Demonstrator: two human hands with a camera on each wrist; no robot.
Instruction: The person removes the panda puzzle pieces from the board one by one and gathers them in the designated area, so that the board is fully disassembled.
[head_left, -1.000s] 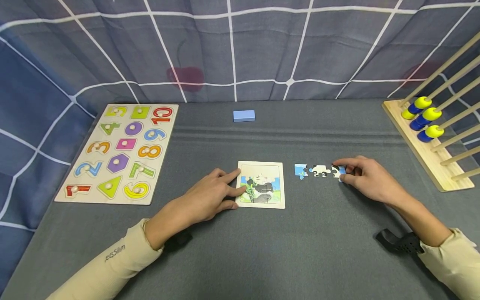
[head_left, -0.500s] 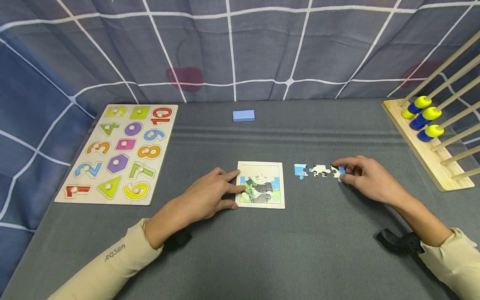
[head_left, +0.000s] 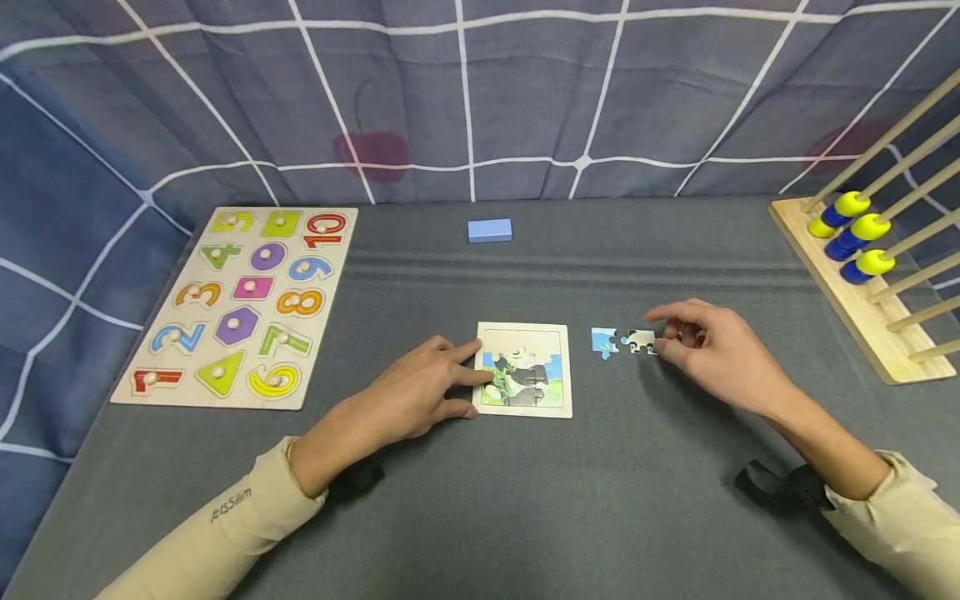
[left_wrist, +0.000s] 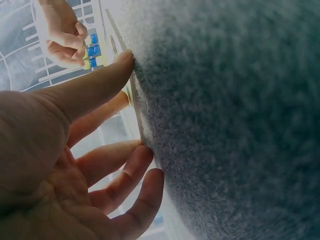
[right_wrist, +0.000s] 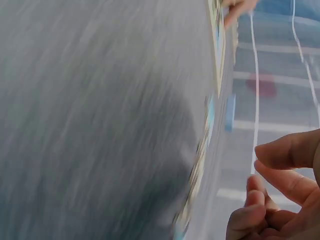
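In the head view a small square wooden jigsaw board (head_left: 522, 412), with a partly filled panda picture, lies in the middle of the table. My left hand (head_left: 416, 392) rests at its left side, fingers extended; one fingertip lies on the picture and the thumb touches near the lower left corner. To the right lie a blue jigsaw piece (head_left: 603, 340) and a black-and-white panda-face piece (head_left: 641, 341). My right hand (head_left: 723, 354) hovers over the row's right end, covering what lies there. In the right wrist view nothing shows between its thumb and index finger.
A wooden number-and-shape peg puzzle (head_left: 243, 308) lies at the left. A blue block (head_left: 490, 231) sits near the back. On the right stands a wooden rack (head_left: 862, 292) with upright rods and yellow and blue beads. A dark checked curtain (head_left: 525, 100) hangs behind the table.
My right hand has let go of the rightmost jigsaw piece and shifted left toward the panda-face piece. My left hand stays on the board.
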